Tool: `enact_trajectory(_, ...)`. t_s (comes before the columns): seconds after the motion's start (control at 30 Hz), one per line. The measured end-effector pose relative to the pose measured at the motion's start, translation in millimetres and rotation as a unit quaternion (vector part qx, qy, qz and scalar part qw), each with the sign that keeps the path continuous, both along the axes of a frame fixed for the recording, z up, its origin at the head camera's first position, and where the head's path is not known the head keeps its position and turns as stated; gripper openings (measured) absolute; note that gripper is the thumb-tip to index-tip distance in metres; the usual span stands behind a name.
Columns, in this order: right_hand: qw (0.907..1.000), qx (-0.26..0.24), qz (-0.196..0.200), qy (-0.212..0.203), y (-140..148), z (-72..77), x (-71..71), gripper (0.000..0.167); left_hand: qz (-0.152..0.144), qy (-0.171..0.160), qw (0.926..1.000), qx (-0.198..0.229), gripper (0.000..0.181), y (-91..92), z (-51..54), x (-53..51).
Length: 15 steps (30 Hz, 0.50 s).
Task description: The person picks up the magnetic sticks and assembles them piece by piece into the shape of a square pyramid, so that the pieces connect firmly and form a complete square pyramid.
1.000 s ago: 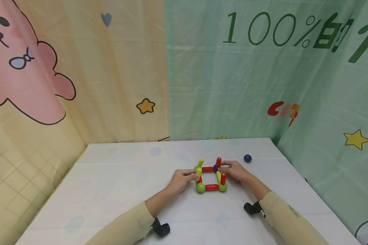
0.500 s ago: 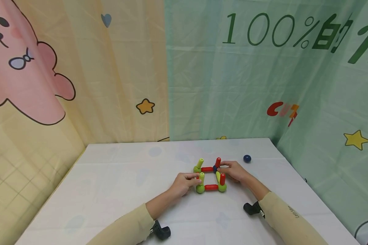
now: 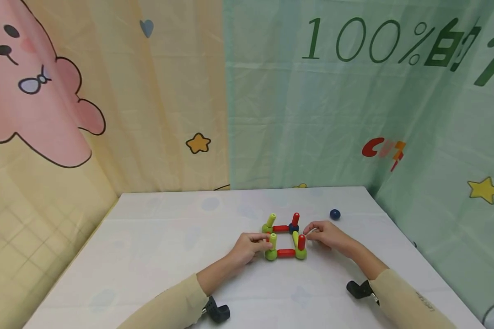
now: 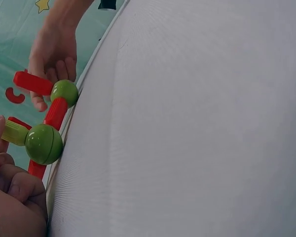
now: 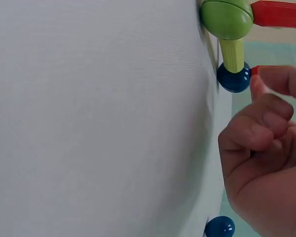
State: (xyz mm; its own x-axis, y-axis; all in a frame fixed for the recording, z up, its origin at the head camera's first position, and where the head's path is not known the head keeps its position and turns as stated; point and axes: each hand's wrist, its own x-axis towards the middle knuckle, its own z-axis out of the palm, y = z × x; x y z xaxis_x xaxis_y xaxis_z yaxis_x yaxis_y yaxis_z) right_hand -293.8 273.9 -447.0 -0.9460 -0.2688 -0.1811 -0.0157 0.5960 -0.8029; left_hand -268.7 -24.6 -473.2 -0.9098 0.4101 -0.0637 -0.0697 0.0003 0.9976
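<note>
A square frame of magnetic rods and balls stands on the table, with short rods upright at its corners. At its near-left corner, my left hand (image 3: pixel 246 249) pinches the upright yellow-green rod (image 3: pixel 273 240) above a green ball (image 4: pixel 43 144). A red rod (image 3: pixel 286 252) joins that ball to the near-right green ball (image 3: pixel 300 254), which bears an upright red rod (image 3: pixel 302 242). My right hand (image 3: pixel 330 235) is just right of the frame, loosely curled and holding nothing. Close to its fingers are the far-right blue ball (image 3: pixel 293 228) and a yellow-green side rod (image 5: pixel 232 55).
A loose blue ball (image 3: pixel 335 214) lies beyond my right hand. The table (image 3: pixel 169 256) has a white cloth, with printed curtains (image 3: pixel 169 91) behind and at both sides. A black wrist device (image 3: pixel 219 312) is on each forearm.
My right hand has let go at the far-right corner and drawn back to the right. My left hand has shifted nearer, onto the near-left upright rod.
</note>
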Motion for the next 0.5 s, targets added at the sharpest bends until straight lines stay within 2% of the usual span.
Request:
enact_trajectory(0.13, 0.9967, -0.028, 0.075, -0.014, 4.6, 10.5, 16.4, 0.033, -0.002, 0.004, 1.0, -0.006, 0.031, 0.2, 1.6, 1.5)
enact_trajectory(0.2, 0.9945, -0.035, 0.097, -0.017, 3.1, 13.6, 21.9, 0.038, 0.0, 0.008, 0.9999, -0.013, 0.031, 0.4, 2.8, 2.2)
enact_trajectory(0.33, 0.9937, -0.04, 0.104, -0.018, -4.2, 15.9, 28.3, 0.038, 0.01, 0.015, 0.9994, -0.029, 0.032, 1.9, 4.6, 2.9)
enact_trajectory(0.5, 0.9966, -0.017, 0.08, -0.001, -12.0, 12.7, 28.0, 0.032, 0.025, 0.033, 0.9978, -0.052, 0.032, 6.4, 5.9, 2.8)
